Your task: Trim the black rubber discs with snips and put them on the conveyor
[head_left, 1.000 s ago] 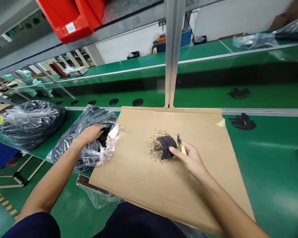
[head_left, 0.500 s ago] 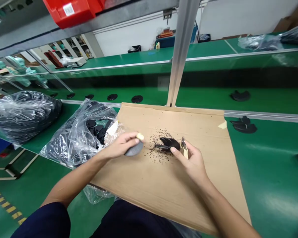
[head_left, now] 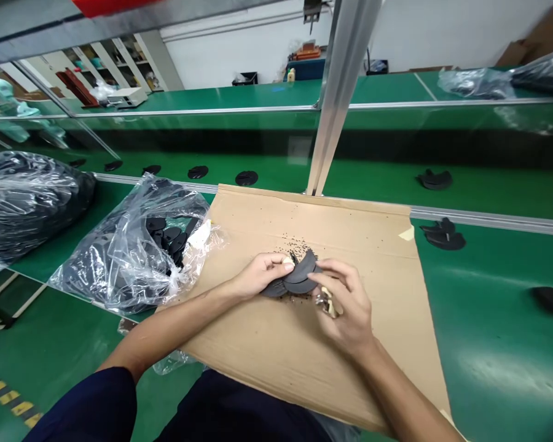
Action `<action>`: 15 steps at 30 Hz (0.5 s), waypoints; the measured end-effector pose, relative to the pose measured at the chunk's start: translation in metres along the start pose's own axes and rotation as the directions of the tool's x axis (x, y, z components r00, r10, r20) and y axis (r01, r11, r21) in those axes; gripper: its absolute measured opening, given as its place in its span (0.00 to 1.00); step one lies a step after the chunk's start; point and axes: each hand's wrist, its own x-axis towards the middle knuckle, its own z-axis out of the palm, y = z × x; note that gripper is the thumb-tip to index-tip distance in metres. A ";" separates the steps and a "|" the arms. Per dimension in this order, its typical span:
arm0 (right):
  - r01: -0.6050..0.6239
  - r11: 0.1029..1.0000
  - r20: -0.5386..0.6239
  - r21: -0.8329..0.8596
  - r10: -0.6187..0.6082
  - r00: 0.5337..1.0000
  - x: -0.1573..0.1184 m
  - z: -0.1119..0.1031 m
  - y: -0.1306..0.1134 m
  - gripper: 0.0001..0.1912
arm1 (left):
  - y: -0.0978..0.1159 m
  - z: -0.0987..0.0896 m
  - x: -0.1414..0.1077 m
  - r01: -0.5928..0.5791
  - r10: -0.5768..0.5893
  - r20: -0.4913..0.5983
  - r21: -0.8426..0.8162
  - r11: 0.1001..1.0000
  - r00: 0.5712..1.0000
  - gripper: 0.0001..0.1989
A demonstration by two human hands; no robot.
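Pinching left hand has brought a flat black disc; it touches the curved black piece half-curled right hand holds with a silver metal tool.

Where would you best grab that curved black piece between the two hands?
Probably by its outer edge, pinched from the right. The curved piece looks broad and thin, its right edge faces the right hand, and its left end overlaps the rounded piece in the left hand, leaving less room for fingers there.
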 end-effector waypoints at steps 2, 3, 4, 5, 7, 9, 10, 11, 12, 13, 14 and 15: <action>-0.173 0.979 -0.034 0.107 0.177 0.984 0.002 -0.001 -0.003 0.15 | -0.001 -0.001 0.000 -0.091 0.092 -0.017 0.060 0.994 0.996 0.27; -0.259 0.953 -0.026 0.158 0.266 0.964 0.003 -0.001 -0.003 0.14 | -0.002 -0.002 0.000 -0.133 0.136 -0.025 0.090 0.987 0.990 0.26; -0.343 0.915 0.005 0.211 0.350 0.937 0.004 -0.002 -0.003 0.13 | -0.003 -0.003 -0.001 -0.171 0.176 -0.033 0.117 0.978 0.984 0.26; -0.424 0.866 0.053 0.264 0.426 0.903 0.005 -0.001 -0.002 0.14 | -0.004 -0.004 -0.001 -0.199 0.207 -0.040 0.140 0.970 0.978 0.25; -0.557 0.752 0.173 0.351 0.533 0.828 0.007 0.000 0.001 0.18 | -0.007 -0.005 -0.003 -0.230 0.242 -0.047 0.183 0.956 0.969 0.25; -0.651 0.648 0.276 0.396 0.592 0.757 0.008 0.004 0.003 0.18 | -0.010 -0.007 -0.005 -0.237 0.253 -0.040 0.231 0.944 0.967 0.24; -0.682 0.606 0.306 0.409 0.613 0.728 0.008 0.005 0.004 0.18 | -0.012 -0.008 -0.007 -0.236 0.251 -0.031 0.249 0.939 0.967 0.24; -0.704 0.571 0.319 0.422 0.633 0.705 0.008 0.006 0.004 0.18 | -0.013 -0.008 -0.008 -0.235 0.248 -0.018 0.259 0.937 0.969 0.23; -0.716 0.544 0.315 0.437 0.654 0.688 0.008 0.006 0.004 0.17 | -0.014 -0.009 -0.009 -0.236 0.246 -0.007 0.260 0.936 0.969 0.22; -0.722 0.524 0.294 0.453 0.676 0.675 0.007 0.006 0.005 0.17 | -0.015 -0.010 -0.010 -0.241 0.249 -0.001 0.256 0.936 0.968 0.22; -0.722 0.513 0.261 0.464 0.700 0.665 0.007 0.005 0.006 0.17 | -0.016 -0.011 -0.010 -0.252 0.262 -0.006 0.250 0.935 0.965 0.22; -0.721 0.511 0.224 0.467 0.721 0.656 0.007 0.004 0.007 0.16 | -0.017 -0.012 -0.010 -0.272 0.288 -0.027 0.247 0.930 0.957 0.23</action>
